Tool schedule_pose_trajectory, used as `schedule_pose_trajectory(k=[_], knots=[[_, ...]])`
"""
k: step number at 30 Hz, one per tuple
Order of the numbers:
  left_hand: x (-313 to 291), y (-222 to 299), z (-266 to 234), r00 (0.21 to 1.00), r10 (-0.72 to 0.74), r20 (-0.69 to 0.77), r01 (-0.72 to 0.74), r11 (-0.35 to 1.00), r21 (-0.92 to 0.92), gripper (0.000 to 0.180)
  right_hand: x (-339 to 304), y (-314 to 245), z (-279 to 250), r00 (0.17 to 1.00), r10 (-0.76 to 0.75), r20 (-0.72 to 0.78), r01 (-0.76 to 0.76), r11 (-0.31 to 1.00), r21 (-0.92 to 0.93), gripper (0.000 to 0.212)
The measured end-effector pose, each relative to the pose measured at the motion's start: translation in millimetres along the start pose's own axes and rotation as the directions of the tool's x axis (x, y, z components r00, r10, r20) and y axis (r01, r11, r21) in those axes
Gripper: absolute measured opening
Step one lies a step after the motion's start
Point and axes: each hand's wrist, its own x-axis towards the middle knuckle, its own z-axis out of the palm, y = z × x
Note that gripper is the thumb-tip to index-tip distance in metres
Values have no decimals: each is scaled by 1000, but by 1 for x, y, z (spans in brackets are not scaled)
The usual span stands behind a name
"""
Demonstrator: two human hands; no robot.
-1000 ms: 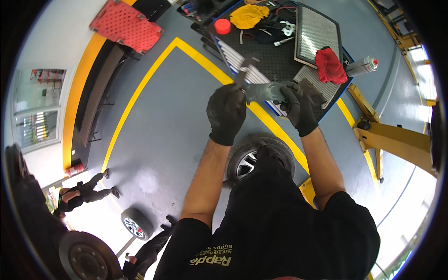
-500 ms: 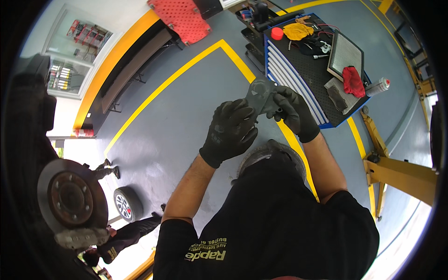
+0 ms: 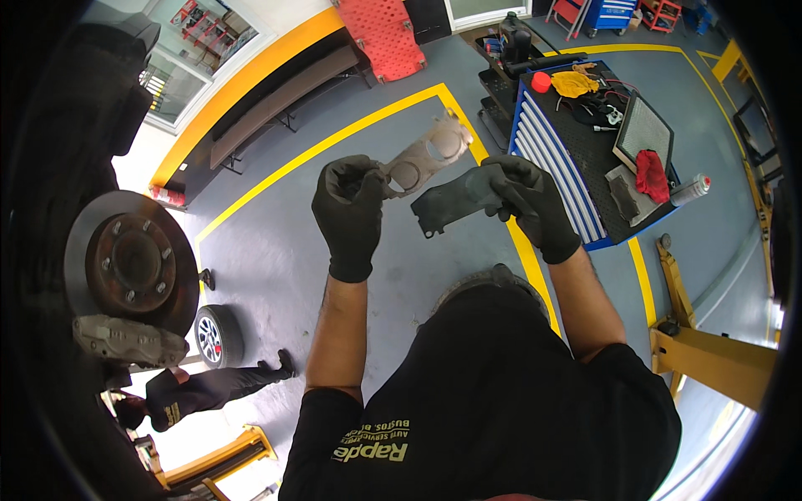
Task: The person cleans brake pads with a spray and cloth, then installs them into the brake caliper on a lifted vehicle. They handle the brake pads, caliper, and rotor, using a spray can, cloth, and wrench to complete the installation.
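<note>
My gloved left hand [image 3: 347,217] pinches the near-left end of a thin pale metal brake pad shim [image 3: 424,160] with two large round openings. Its far end is smeared by motion. In my gloved right hand [image 3: 536,200], thumb and fingers grip the right end of a dark flat brake shim [image 3: 454,203] with small tabs along its edge. The two plates are apart at the left and close together near the middle, both held in the air in front of my chest.
A brake disc [image 3: 131,263] with its caliper [image 3: 129,341] stands at the left. Beyond are a wheel [image 3: 219,336] and a person [image 3: 221,391]. To the right, a blue tool cart [image 3: 576,179] bears a red cloth [image 3: 651,175], an air filter [image 3: 643,132] and a spray can [image 3: 691,190]. A yellow lift arm [image 3: 710,351] is near.
Both plates were close together in my hands; now they are parted. My left hand has moved left with the pale shim, and my right hand slightly right with the dark one. The view shifted.
</note>
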Motion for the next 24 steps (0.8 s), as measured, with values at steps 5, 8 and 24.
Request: schedule_pose_trajectory(k=[5,8,24], knots=[[-5,-4,-24,990,-141,11,140,961,-240,25,-22,-9,-3,999,-11,31,10,1000,14,47],[-12,1,-23,979,-195,50,202,944,-261,29,-29,-18,-3,997,-67,35,67,998,-5,47],[-56,0,4,910,-300,288,298,953,51,28,-13,-23,-8,997,20,70,-19,1000,-14,37]])
